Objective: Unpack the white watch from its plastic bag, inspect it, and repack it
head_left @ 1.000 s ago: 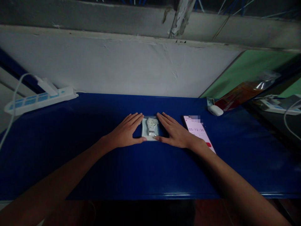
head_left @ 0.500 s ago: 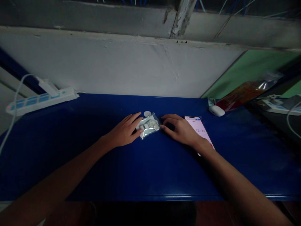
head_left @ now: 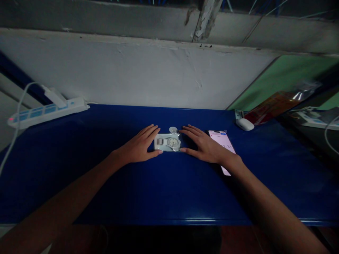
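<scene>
A wristwatch with a pale round dial and light strap lies in a clear plastic packet on the blue table. Behind the packet's far edge is a small round white tag. My left hand lies with fingers stretched out along the packet's left side, its thumb at the near edge. On the other side my right hand has its fingers apart, thumb by the packet's near right corner. Neither hand is closed round the packet. Under my right wrist, a phone with a lit screen is partly hidden.
A white power strip with a plugged-in charger and cable stands at the far left of the blue table. A white rounded case and a red-orange plastic package are at the right back, by the wall.
The packet has turned from a tilted position to lie nearly straight between my hands. My right hand has opened out more, and the left thumb has shifted to the packet's near edge.
</scene>
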Demonstrator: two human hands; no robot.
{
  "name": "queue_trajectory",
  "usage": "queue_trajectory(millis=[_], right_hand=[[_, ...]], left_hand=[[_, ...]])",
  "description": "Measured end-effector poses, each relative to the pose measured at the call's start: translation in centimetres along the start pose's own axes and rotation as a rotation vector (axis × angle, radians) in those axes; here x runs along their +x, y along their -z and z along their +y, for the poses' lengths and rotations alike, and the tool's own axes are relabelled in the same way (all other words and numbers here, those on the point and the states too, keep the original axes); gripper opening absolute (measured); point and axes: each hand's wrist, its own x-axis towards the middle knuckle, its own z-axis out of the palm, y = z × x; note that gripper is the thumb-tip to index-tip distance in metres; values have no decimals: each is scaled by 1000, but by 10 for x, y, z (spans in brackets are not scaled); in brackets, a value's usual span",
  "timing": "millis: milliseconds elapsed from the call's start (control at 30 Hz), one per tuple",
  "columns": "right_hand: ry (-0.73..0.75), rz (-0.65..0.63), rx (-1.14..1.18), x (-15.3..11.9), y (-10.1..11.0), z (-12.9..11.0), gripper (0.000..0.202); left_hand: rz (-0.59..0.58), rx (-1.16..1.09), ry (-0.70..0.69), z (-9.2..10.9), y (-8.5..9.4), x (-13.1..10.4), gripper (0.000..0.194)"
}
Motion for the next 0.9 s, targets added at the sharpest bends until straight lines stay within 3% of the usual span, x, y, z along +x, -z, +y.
queue_trajectory(millis=[900], right_hand=[[-68,-92,36,-3,2,9,91]], left_hand=[[-86,56,43,3,3,2,84]])
